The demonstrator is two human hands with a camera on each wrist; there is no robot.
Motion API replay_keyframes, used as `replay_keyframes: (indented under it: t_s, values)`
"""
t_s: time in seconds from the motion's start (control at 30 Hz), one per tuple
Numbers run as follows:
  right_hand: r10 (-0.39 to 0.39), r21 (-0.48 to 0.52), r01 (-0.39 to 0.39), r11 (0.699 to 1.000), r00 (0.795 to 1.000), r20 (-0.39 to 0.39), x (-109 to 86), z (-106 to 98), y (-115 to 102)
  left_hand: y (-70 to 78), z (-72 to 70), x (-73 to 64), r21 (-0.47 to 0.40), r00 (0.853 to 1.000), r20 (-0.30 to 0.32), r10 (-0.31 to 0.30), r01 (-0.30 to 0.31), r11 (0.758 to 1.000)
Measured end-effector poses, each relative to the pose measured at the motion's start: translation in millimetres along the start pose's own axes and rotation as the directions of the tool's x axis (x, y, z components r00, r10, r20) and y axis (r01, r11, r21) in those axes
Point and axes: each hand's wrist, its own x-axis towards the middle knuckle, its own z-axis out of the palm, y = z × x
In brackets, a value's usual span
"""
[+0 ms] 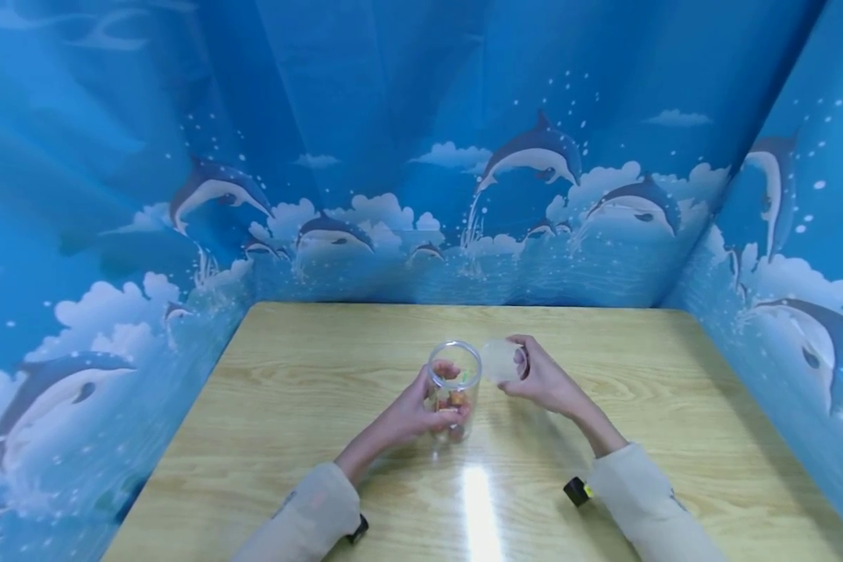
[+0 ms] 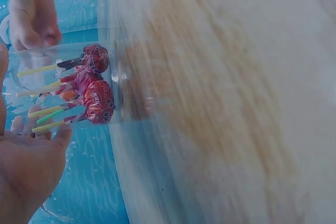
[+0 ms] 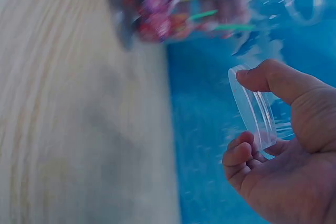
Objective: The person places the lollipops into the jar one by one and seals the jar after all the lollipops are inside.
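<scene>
My left hand [image 1: 421, 410] grips a clear plastic jar [image 1: 468, 421] round its side, upright with its round mouth uncovered. Several wrapped lollipops [image 2: 97, 100] lie inside, their red wrapped heads at the bottom and yellow, white and green sticks pointing toward the mouth. In my right hand [image 1: 544, 375] is a translucent round lid [image 3: 252, 108], pinched at its edge between thumb and fingers. It stands on its side close beside the jar's mouth, at the right in the head view. The left wrist view shows the jar's base toward the wooden tabletop.
Both hands are over a light wood-grain table [image 1: 309, 343]. Blue curtains [image 1: 407, 140] printed with dolphins and clouds hang behind it and along both sides. Black wrist devices [image 1: 576, 492] show beneath the light sleeves [image 1: 646, 499]. A bright reflection lies on the near tabletop.
</scene>
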Motion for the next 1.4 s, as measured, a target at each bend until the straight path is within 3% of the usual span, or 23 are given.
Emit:
replay_keyframes:
  t_s: [0.47,1.03,1.17,1.27,1.4]
  values:
    - [-0.077,0.038,0.077,0.996,0.997,0.002,-42.9,-25,-45,-0.3,0.2,-1.1,0.023,1.0,-0.011,-0.001,0.001,1.0]
    - [-0.104,-0.009,0.104,0.995,0.995,-0.006,-52.8,-26,-74,-1.3,-0.5,0.0,-0.012,1.0,0.007,0.014,-0.014,1.0]
    - [-0.149,-0.031,0.148,0.988,0.988,-0.026,-51.3,-25,-76,-2.1,-0.9,0.5,-0.001,1.0,0.007,0.009,-0.009,1.0]
    - [-0.197,0.014,0.198,0.98,0.98,-0.033,-48.5,-23,-77,-2.6,-1.3,0.7,-0.001,1.0,0.015,0.011,-0.011,1.0]
    - [-0.258,0.146,0.259,0.955,0.966,-0.026,-43.7,-15,-78,-2.3,-1.0,0.0,-0.011,1.0,0.022,0.017,-0.017,1.0]
